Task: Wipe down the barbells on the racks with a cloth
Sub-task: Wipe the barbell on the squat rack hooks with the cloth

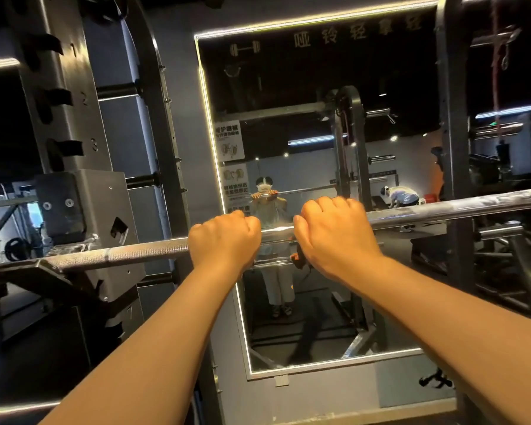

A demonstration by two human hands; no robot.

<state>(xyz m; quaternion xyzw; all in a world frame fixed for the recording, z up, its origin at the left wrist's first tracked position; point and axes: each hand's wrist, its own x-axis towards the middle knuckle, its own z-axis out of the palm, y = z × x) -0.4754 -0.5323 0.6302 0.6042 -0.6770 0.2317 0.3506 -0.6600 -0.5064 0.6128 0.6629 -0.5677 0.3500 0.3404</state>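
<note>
A long steel barbell [129, 253] runs across the view, lower at the left and higher at the right, resting on the rack's hook [40, 268] at the left. My left hand [224, 237] grips the bar from above near its middle. My right hand [334, 231] grips it just to the right, fingers curled over the top. A small dark and orange piece, possibly a cloth [299, 259], shows under my right hand; most of it is hidden.
The dark rack upright [65, 96] with numbered slots stands at the left. A lit-edged wall mirror [288, 133] faces me and reflects a person at the bar. Another rack post [454, 148] rises at the right, with frame bars behind it.
</note>
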